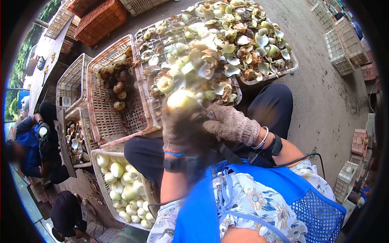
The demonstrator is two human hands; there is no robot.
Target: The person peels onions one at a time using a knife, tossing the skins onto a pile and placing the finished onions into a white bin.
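My left hand [181,127], in a brown knit glove, is closed around a pale peeled onion [181,99], which catches bright light on top. Close beside it, my right hand [233,123] wears a similar glove with its fingers curled in. A small dark purple bit shows at its fingertips, but I cannot tell what it holds. Just beyond both hands, onion skins [259,42] and some pale onions lie heaped over crates. To the left, several brown unpeeled onions [118,87] sit in a pinkish crate [99,115]. Peeled onions [123,184] fill another crate nearer me.
An orange crate [101,23] stands at the upper left. Two people, one in blue [25,135] and one in dark clothes [67,212], work at the left. Stacked crates [344,46] line the right side of the concrete floor [320,109]. A cable [320,160] runs from my right wrist.
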